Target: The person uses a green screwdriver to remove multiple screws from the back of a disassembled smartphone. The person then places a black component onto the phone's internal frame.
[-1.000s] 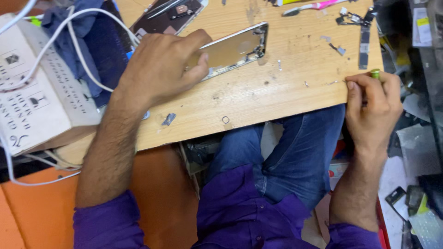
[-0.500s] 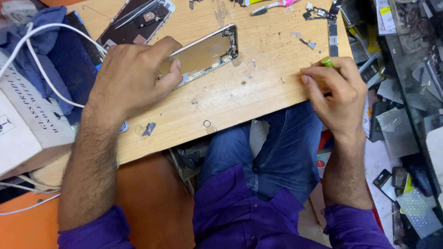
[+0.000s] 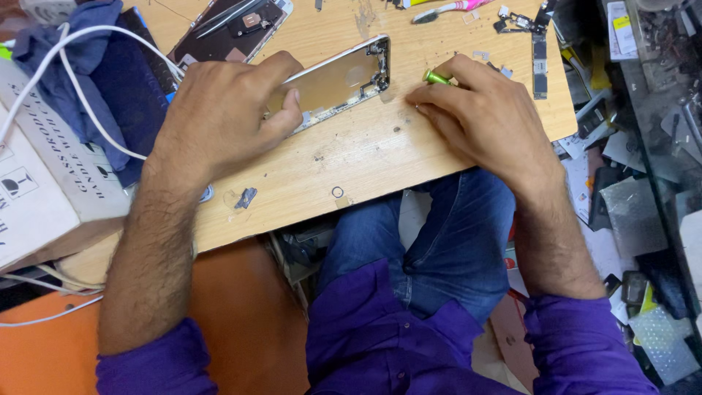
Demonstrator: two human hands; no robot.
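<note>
Cluttered repair bench: a scuffed wooden board [image 3: 365, 157] rests across the lap of a seated person in a purple shirt and blue jeans. At far left stands a white cardboard box [image 3: 44, 197], with a white cable [image 3: 95, 110] looped over a blue cloth [image 3: 73, 66]. Behind the left hand lies a detached phone screen assembly [image 3: 234, 25], face down, with metal tweezers on it. A small metal bracket [image 3: 246, 197] and a tiny ring [image 3: 337, 192] lie loose near the board's front edge.

Risk, as judged: the loose bracket and ring sit close to the edge and could be swept off by a forearm. The driver tip could slip and gouge the chassis if the frame shifts under pressure.

Left hand [image 3: 219, 117]: palm down, fingers curled and pressed onto the left end of the opened phone chassis [image 3: 340, 77], thumb against its near edge, pinning it flat. The chassis lies at mid-board, angled, its interior facing up.

Right hand [image 3: 482, 121]: fingers closed, pinching a green-handled precision screwdriver [image 3: 437, 77] just beside the chassis's right corner; the tip is hidden, so contact cannot be confirmed.

At right, a toothbrush [image 3: 439, 10], a logic board strip [image 3: 540, 55] and small parts lie near the far edge.
</note>
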